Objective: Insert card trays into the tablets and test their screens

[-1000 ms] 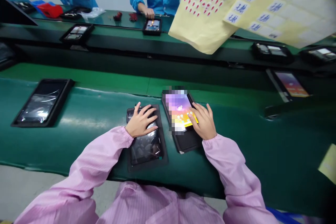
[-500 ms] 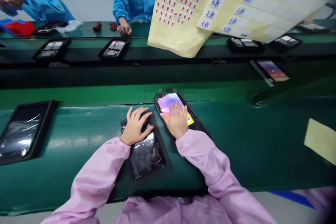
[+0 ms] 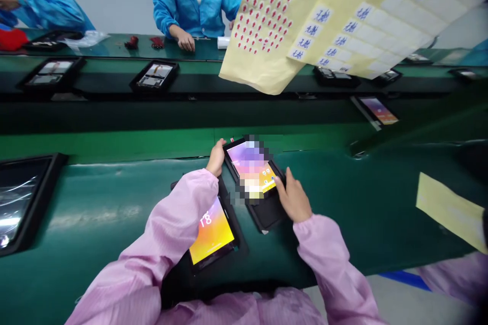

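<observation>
Two tablets in black trays lie on the green conveyor belt (image 3: 114, 203) in front of me. My left hand (image 3: 216, 158) reaches over the near tablet (image 3: 212, 233), whose screen glows orange, and grips the far left corner of the farther lit tablet (image 3: 251, 168). My right hand (image 3: 293, 197) rests at that tablet's right edge, fingers curled, a fingertip touching its screen. The tablet sits tilted in its black tray (image 3: 269, 213). My pink sleeves cover part of the near tablet.
A dark tablet in a tray (image 3: 19, 198) lies at the left. More trays (image 3: 154, 75) ride the far belt. A person in blue (image 3: 194, 5) works across. Yellow label sheets (image 3: 328, 15) hang overhead. A yellow slip (image 3: 450, 208) lies at right.
My left hand left the near tablet and moved to the far tablet's corner. The near tablet's screen lit up orange. My right hand slid from the far screen to its right edge.
</observation>
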A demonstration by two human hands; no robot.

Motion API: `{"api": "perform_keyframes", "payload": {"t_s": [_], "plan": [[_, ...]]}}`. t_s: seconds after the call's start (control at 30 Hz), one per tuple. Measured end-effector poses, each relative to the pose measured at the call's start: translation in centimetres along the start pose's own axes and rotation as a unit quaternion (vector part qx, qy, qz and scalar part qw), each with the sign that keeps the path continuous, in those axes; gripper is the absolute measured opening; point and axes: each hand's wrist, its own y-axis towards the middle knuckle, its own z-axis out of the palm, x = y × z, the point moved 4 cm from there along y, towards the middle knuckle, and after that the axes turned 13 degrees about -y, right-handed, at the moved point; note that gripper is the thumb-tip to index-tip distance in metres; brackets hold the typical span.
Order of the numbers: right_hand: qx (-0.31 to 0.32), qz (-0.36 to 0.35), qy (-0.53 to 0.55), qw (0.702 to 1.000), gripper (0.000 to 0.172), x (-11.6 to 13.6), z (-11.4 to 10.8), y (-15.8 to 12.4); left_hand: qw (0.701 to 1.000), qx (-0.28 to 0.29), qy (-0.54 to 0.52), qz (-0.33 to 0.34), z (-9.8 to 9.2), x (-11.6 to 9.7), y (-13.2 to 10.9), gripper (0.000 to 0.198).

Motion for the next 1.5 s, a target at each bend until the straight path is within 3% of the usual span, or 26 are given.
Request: {"api": "perform_keyframes", "payload": {"t_s": [0.13, 0.2, 0.3, 0.37, 0.5, 0.57, 0.63, 0.7, 0.8, 0.93, 1.0, 1.1, 1.3, 1.5], "plan": [[0.145, 0.04, -0.022, 0.988, 0.072, -1.1, -1.1, -5.0, 0.998, 0.043, -0.016, -0.032, 1.7, 1.5, -1.8, 0.047], [0.159, 0.054, -0.027, 0.985, 0.069, -2.1, -2.3, -5.0, 0.996, 0.076, -0.016, -0.039, 2.7, 1.9, -3.4, 0.044], [0.03, -0.026, 0.05, 0.998, 0.059, -3.1, -4.7, -0.6, 0.994, 0.108, -0.009, -0.014, 4.1, 2.0, -6.4, 0.035], [-0.011, -0.112, 0.146, 0.983, 0.046, -3.0, -5.6, 3.4, 0.992, 0.129, -0.009, -0.003, 5.1, 2.0, -8.5, 0.033], [0.148, -0.233, 0.285, 0.918, 0.026, -0.9, -5.8, 8.7, 0.99, 0.132, -0.038, 0.031, 6.8, 1.9, -11.6, 0.041], [0.202, -0.257, 0.319, 0.89, 0.025, 0.1, -6.1, 9.2, 0.992, 0.09, -0.033, 0.081, 7.1, 1.7, -12.6, 0.042], [0.213, -0.268, 0.341, 0.876, 0.025, 0.5, -6.7, 8.8, 0.989, 0.043, -0.023, 0.138, 7.4, 1.5, -13.6, 0.04], [0.188, -0.28, 0.356, 0.872, 0.022, 0.5, -7.7, 7.8, 0.984, 0.01, -0.029, 0.177, 7.6, 1.2, -14.9, 0.036], [0.093, -0.331, 0.346, 0.873, 0.017, 0.0, -10.6, 5.4, 0.975, -0.007, -0.041, 0.219, 7.8, 1.0, -17.5, 0.031], [-0.033, -0.414, 0.25, 0.875, 0.015, -0.5, -14.9, 0.7, 0.929, -0.018, -0.015, 0.369, 7.5, 0.5, -22.5, 0.014], [-0.083, -0.438, 0.206, 0.871, 0.019, -0.7, -16.3, -1.5, 0.905, 0.007, 0.0, 0.426, 7.5, 0.5, -24.6, 0.012], [-0.133, -0.462, 0.179, 0.859, 0.019, -0.9, -17.2, -3.7, 0.89, 0.058, 0.009, 0.451, 7.3, 0.9, -26.5, 0.016], [-0.1, -0.451, 0.203, 0.863, 0.012, -1.4, -17.1, -4.0, 0.888, 0.09, 0.012, 0.451, 6.9, 1.1, -26.9, 0.021], [-0.086, -0.418, 0.232, 0.874, 0.006, -1.5, -16.7, -2.8, 0.898, 0.044, -0.01, 0.438, 7.2, 1.1, -25.5, 0.016]]}}
